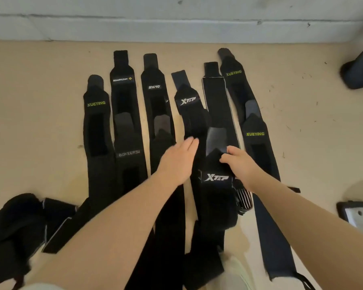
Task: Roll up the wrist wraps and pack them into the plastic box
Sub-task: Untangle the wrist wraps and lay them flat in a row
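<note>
A: How much of the job is done?

B: Almost none, I think. Nearly all the wrist wraps lie flat and long on the floor (40, 122). I can't see any neat rolls. Down at 8 o'clock there is a dark heap (15, 222) of black cloth, but I can't tell if anything in it is rolled.

A: And the plastic box?

B: I can't spot it for sure. At 4 o'clock, by the edge, there is a small dark-rimmed thing (356, 214) (it could be a box or lid, too cut off to tell). So rolling and packing are still to do.

A: What are the hands doing?

B: Both are near the middle. The right hand (241, 164) has its fingers (225, 159) curled, pinching the top of the near XTEP wrap (216, 178), close to its grey tab. The left hand (176, 162) is flat and open, fingers straight, reaching over the black straps next to it and holding nothing.

A: What words can you read?

B: Nearest is "XTEP" in white. A bit farther, at 9 o'clock, is the BOKEERSI wrap (129, 153). At 2 o'clock, green "XUEYING" on the right XUEYING wrap (255, 133). Farther out, a second XTEP wrap (188, 100) at 12 o'clock and the left XUEYING wrap (96, 104) at 10 o'clock. Farthest, one more XUEYING wrap (234, 73) at 1 o'clock, and two small white labels I can't read well.
</note>
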{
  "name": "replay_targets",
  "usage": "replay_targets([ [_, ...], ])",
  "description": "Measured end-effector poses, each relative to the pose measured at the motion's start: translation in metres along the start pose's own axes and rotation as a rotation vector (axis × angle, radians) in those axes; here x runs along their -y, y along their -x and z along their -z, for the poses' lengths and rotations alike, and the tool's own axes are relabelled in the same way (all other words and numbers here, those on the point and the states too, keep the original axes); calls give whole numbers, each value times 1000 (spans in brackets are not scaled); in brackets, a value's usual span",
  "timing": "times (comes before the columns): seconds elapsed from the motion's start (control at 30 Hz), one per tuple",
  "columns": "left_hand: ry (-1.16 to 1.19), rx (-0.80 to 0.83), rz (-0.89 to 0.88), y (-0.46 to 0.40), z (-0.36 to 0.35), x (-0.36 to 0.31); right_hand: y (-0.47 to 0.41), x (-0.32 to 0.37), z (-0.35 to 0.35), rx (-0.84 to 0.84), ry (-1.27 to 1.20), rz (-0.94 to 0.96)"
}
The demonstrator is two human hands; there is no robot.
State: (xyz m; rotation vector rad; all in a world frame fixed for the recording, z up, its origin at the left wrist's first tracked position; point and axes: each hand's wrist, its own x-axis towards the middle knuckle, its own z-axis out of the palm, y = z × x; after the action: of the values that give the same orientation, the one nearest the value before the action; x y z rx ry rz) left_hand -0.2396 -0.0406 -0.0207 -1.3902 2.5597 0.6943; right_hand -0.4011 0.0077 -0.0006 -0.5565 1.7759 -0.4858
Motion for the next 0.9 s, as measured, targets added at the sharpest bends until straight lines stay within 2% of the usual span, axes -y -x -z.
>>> replay_targets([
  [0.1,-339,-42,-120,-43,-16,24,-32,2,-9,-40,64,-22],
  [0.17,-382,-15,-111,-60,-26,34,-49,10,-16,-74,108,-41],
  [0.37,-315,103,-84,-86,-24,58,-60,19,-33,-125,30,146],
  [0.47,-275,112,-124,-90,-19,62,-71,24,-41,-108,170,190],
  [0.7,-234,129,-182,-89,-14,73,-103,26,-50,-151,387,137],
  [0.77,-143,80,-135,-87,-10,66,-109,23,-49,-203,516,134],
  [0.83,-21,-42,-119,-77,-4,58,-111,24,-49,-235,629,119],
  [0.9,-57,-157,-265,-63,-7,51,-112,26,-48,-234,662,98],
])
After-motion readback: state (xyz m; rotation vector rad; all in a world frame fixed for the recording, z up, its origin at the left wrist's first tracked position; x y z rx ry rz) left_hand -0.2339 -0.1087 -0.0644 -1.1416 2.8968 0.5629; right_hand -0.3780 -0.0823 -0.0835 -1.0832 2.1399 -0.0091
